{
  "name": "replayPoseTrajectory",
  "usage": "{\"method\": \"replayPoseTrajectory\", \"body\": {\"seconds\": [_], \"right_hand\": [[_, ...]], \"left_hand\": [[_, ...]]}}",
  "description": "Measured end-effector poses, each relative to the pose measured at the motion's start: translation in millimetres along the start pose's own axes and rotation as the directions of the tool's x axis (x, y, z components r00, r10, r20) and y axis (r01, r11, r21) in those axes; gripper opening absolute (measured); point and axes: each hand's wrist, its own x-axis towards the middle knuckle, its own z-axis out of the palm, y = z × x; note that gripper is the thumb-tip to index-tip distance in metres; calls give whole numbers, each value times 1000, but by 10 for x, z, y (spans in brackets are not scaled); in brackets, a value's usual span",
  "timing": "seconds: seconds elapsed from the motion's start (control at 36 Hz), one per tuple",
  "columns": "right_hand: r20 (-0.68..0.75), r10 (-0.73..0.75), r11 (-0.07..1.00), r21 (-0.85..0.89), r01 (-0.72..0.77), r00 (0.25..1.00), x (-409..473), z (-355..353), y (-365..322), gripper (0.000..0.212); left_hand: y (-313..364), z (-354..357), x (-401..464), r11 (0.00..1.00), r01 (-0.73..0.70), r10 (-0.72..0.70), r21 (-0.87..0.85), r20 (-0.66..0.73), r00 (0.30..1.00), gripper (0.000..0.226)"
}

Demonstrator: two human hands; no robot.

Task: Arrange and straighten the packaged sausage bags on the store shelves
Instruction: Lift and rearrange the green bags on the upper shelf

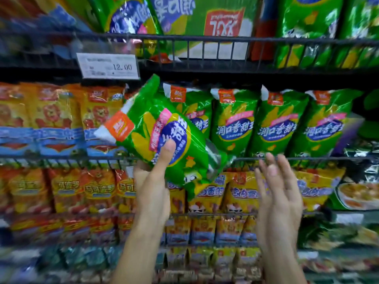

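Our left hand [152, 187] grips a tilted green sausage bag [162, 136], thumb on its front. Our right hand [276, 193] hovers beside it, fingers [272, 171] straight, holding nothing.

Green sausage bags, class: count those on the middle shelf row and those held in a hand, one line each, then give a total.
Green bags standing in the shelf row: 4
Green bag held tilted in the left hand: 1
Total: 5

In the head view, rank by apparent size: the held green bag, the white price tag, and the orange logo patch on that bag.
Largest to smallest:
1. held green bag, though nearness to the camera inflates it
2. white price tag
3. orange logo patch
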Motion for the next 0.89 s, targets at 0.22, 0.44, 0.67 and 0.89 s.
{"method": "replayPoseTrajectory", "body": {"seconds": [0.22, 0.44, 0.67, 0.89], "right_hand": [[488, 146, 927, -372, 54, 860, 15, 138, -70, 64], [593, 275, 908, -419, -1, 757, -49, 223, -115, 47], [497, 190, 939, -345, -9, 847, -100, 184, -99, 40], [525, 285, 937, -330, -117, 802, -80, 205, -134, 41]], "left_hand": [[1, -137, -42, 959, -105, 43, 263, 231, 972, 85], [56, -59, -99, 973, -74, 2, 218, 312, 950, 77], [105, -73, -65, 944, -9, -159, 331, 478, 864, 74], [110, -54, -146, 946, -42, -126, 322, 486, 865, 35]]}}
